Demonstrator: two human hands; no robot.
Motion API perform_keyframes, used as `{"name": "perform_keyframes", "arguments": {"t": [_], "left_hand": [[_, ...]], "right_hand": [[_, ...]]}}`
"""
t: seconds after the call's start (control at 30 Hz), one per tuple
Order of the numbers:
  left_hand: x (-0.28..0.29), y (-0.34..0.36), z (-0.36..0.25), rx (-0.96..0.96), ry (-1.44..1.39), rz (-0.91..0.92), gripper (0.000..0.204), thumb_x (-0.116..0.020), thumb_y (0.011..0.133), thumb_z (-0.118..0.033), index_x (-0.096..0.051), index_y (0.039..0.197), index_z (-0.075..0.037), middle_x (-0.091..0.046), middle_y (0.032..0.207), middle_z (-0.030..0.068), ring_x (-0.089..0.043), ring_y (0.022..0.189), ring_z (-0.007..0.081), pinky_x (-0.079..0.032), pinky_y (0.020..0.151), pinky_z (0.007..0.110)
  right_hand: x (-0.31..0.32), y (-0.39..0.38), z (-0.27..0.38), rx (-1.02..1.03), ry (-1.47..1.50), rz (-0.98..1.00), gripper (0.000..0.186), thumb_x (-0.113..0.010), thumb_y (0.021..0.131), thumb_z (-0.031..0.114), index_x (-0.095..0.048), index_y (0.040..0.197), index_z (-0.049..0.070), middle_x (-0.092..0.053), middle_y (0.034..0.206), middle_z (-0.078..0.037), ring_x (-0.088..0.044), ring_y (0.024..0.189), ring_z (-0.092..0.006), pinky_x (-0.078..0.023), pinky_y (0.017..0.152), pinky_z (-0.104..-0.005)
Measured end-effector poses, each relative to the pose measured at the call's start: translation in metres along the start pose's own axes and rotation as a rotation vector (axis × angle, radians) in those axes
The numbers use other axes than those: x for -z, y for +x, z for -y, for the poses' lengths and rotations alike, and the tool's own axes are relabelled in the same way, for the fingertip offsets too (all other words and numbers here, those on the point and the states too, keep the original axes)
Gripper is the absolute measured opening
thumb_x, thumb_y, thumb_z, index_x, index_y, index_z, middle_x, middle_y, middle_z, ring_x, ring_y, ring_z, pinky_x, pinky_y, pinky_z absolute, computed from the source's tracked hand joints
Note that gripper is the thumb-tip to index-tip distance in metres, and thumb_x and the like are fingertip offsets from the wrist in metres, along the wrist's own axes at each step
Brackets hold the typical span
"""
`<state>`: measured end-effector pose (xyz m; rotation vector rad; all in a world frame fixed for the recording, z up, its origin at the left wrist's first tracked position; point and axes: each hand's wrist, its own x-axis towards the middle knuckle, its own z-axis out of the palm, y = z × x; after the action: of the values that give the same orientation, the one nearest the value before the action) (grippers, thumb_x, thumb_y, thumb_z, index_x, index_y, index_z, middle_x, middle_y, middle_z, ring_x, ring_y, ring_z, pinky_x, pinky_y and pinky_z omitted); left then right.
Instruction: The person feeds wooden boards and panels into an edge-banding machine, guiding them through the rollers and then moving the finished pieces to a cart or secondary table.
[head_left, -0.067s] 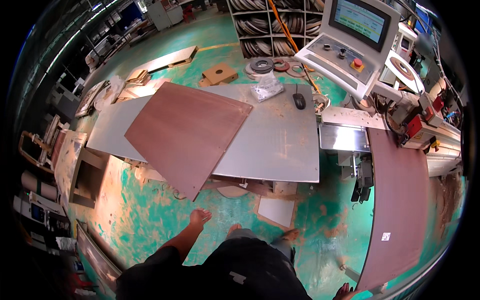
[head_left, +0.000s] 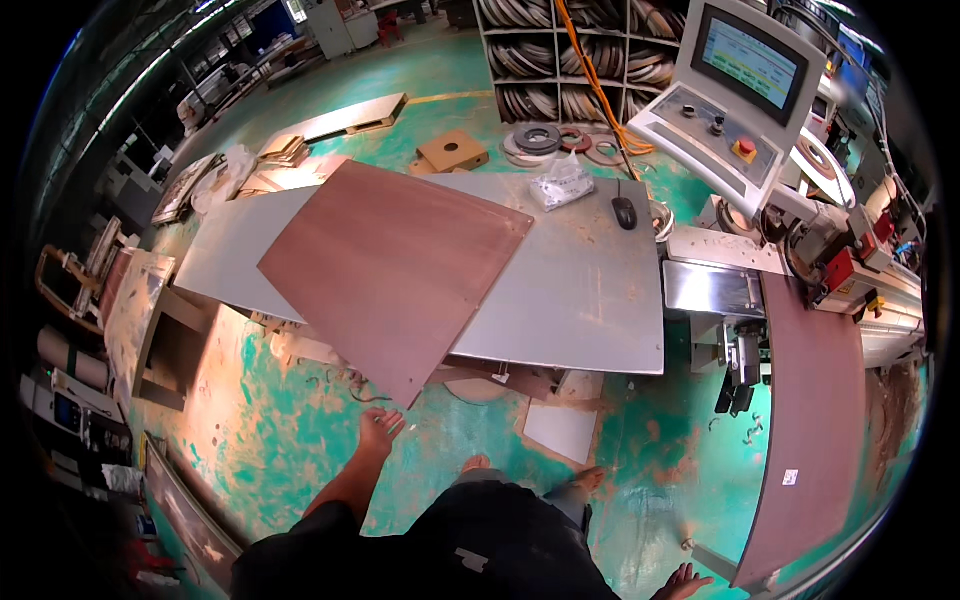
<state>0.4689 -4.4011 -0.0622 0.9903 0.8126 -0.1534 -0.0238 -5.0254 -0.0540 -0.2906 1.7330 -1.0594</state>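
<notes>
A brown rectangular panel [head_left: 395, 265] lies askew across a grey tabletop [head_left: 575, 300], its near corner jutting past the front edge. Just below that corner is my left hand [head_left: 380, 430], fingers stretched out and holding nothing; a small gap seems to separate it from the panel. At the bottom edge my right hand [head_left: 685, 582] is open, with its fingers apart. It is nearest to the lower end of a long brown panel [head_left: 815, 430] that runs along the machine on my right and bears a small white label [head_left: 790, 478].
A plastic bag [head_left: 562, 182] and a black mouse [head_left: 624, 210] rest on the tabletop. Beyond stands a control console [head_left: 745, 110] with a screen. A rack [head_left: 558, 60] holds coiled edging strips. On the green floor lie a pale board [head_left: 560, 432] and a cardboard piece [head_left: 452, 150].
The view has swung left, so the scene sits farther right. My left hand has shifted leftward relative to the panel's corner. More of my right hand's fingers show, farther from the long panel.
</notes>
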Motion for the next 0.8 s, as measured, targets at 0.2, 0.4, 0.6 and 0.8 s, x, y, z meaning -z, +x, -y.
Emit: {"name": "perform_keyframes", "arguments": {"t": [0.2,0.4,0.6,0.8], "left_hand": [[-0.053,0.081,-0.05,0.021,0.03,0.352,0.077,-0.062,0.103,-0.061,-0.044,0.153,-0.005,-0.052,0.153,0.0208,-0.051,0.142,0.037,-0.043,0.117,0.06],[-0.08,0.069,-0.04,0.093,0.001,0.133,0.065,-0.058,0.109,-0.048,-0.049,0.148,0.003,-0.061,0.146,0.021,-0.065,0.128,0.0354,-0.056,0.104,0.055],[-0.024,-0.013,0.022,0.437,0.023,0.41,0.066,-0.058,0.109,-0.048,-0.041,0.158,-0.006,-0.054,0.154,0.0155,-0.058,0.137,0.0316,-0.048,0.117,0.051],[0.061,-0.033,-0.053,0.509,-0.075,0.399,0.081,-0.062,0.103,-0.061,-0.033,0.157,-0.009,-0.042,0.155,0.0184,-0.04,0.149,0.0352,-0.041,0.121,0.056]], "right_hand": [[-0.109,-0.119,-0.221,-0.139,-0.474,0.931,0.078,-0.049,0.105,0.069,-0.055,0.145,0.003,-0.073,0.116,-0.016,-0.071,0.098,-0.0248,-0.054,0.082,-0.0348],[-0.245,-0.404,-0.303,-0.19,-0.756,1.503,0.084,-0.05,0.106,0.068,-0.047,0.151,-0.003,-0.068,0.134,-0.022,-0.069,0.12,-0.0325,-0.055,0.102,-0.0435],[-0.263,-0.468,-0.333,-0.161,-0.51,1.382,0.082,-0.065,0.102,0.061,-0.048,0.155,0.001,-0.058,0.151,-0.015,-0.055,0.139,-0.0295,-0.044,0.116,-0.0447],[-0.197,-0.398,-0.261,0.087,-0.769,1.104,0.076,-0.072,0.099,0.053,-0.06,0.145,-0.006,-0.065,0.138,-0.014,-0.062,0.123,-0.0256,-0.047,0.11,-0.0409]]}}
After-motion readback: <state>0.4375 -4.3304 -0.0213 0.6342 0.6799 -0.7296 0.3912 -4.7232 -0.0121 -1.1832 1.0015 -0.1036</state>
